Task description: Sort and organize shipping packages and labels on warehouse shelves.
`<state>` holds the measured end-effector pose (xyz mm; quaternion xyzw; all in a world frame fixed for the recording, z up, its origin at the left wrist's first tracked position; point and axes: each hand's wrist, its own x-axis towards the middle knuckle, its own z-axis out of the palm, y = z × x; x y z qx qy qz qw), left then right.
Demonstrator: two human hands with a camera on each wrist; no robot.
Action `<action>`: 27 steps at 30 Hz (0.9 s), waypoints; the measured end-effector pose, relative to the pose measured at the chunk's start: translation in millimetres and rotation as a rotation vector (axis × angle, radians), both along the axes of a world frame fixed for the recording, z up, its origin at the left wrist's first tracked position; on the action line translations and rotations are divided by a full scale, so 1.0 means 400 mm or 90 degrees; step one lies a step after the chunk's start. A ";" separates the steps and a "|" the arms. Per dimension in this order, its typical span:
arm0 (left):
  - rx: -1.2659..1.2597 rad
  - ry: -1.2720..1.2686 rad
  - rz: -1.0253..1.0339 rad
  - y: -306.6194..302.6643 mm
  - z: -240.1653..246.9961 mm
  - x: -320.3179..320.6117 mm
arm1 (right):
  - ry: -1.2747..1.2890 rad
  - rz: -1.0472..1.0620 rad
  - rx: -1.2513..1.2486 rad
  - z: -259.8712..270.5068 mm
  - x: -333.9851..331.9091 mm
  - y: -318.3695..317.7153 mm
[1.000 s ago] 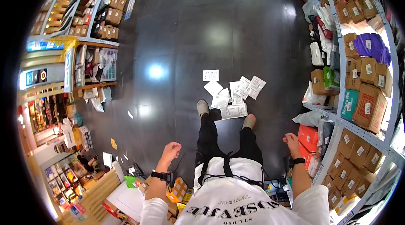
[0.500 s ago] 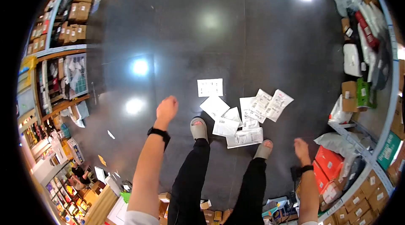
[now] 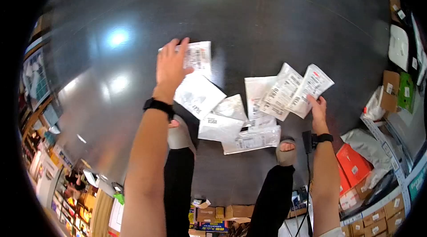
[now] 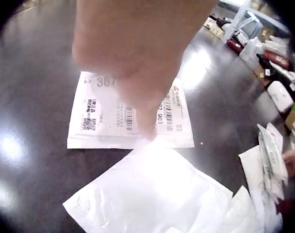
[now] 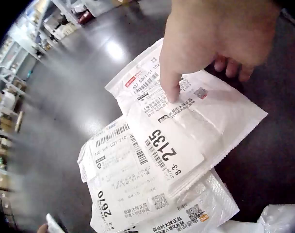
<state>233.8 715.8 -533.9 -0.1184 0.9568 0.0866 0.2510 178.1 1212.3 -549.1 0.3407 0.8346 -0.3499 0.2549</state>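
My left hand reaches over a white labelled mailer on the dark floor, fingers extended and spread. In the left wrist view its thumb comes down at the near edge of that mailer, while the other fingers are hidden behind the hand. Over at the right, my right hand pinches the side edge of the rightmost white mailer. Its thumb lies on the printed label and the fingers curl at the edge. Beneath overlaps another labelled mailer.
Between the hands lie several more white mailers, including a plain-faced one and a shiny one. My slippered feet stand close by. Shelves with boxes and red parcels line the right side.
The view has bent down closer to the floor. Both hands have reached forward to the mailers: the left has spread over one, and the right has taken hold of the rightmost one.
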 end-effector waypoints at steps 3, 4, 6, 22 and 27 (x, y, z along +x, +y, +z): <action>-0.029 0.007 0.073 -0.015 -0.012 0.027 | -0.025 -0.015 -0.029 -0.033 0.003 0.039; -0.026 0.011 0.074 -0.030 -0.014 0.037 | -0.020 -0.013 -0.026 -0.035 -0.003 0.038; 0.026 0.094 0.136 -0.052 -0.003 0.057 | -0.042 -0.001 -0.055 -0.022 -0.013 0.024; 0.199 0.047 0.202 0.152 0.021 0.242 | -0.019 -0.131 -0.230 0.038 -0.021 -0.069; 0.100 -0.126 0.265 0.166 -0.003 0.269 | 0.044 -0.144 -0.418 0.073 -0.039 -0.102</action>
